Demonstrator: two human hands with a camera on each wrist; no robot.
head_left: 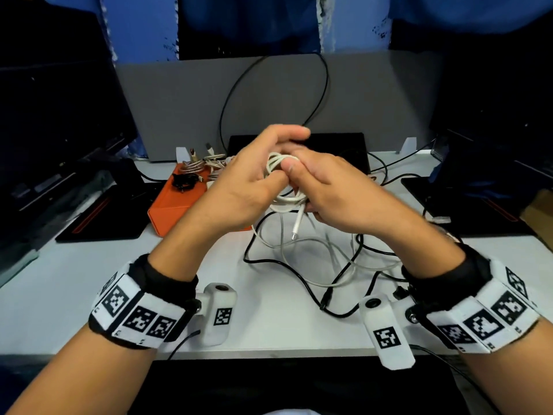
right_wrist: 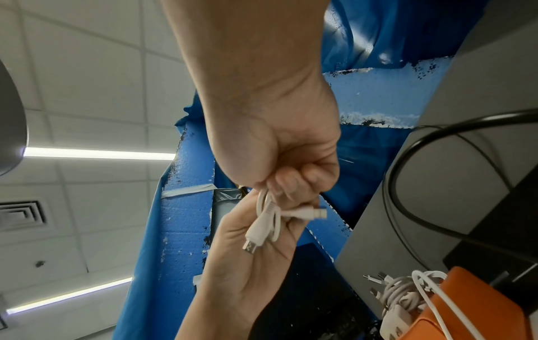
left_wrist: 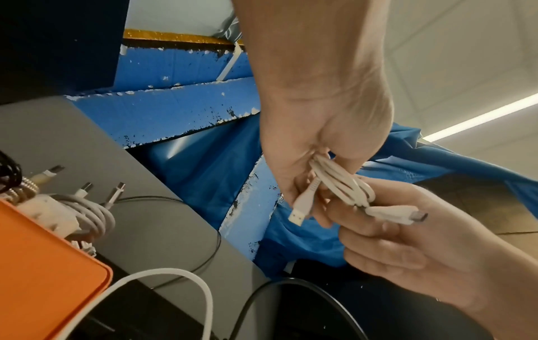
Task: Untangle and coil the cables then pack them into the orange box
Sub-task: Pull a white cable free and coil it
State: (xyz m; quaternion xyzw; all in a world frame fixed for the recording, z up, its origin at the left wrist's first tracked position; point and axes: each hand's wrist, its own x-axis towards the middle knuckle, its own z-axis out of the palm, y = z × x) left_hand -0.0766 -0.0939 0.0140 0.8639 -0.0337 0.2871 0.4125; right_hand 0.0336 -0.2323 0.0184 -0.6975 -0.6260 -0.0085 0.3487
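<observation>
Both hands raised and meeting at chest height

The left hand (head_left: 239,190) and right hand (head_left: 335,190) are held up together, forearms angled inward, each wrist wrapped in a black band with marker tags. Left fingers (left_wrist: 302,195) curl around a small white cable coil (left_wrist: 343,184); right fingers (right_wrist: 294,181) curl tight and pinch the same coil.

A small white cable coil (head_left: 279,163), its two plugs sticking out, sits raised above the table's middle, while loose black and white cables (head_left: 326,259) sprawl tangled on the near table below it, and the orange box (head_left: 176,202) at far left holds several coiled cables.
</observation>
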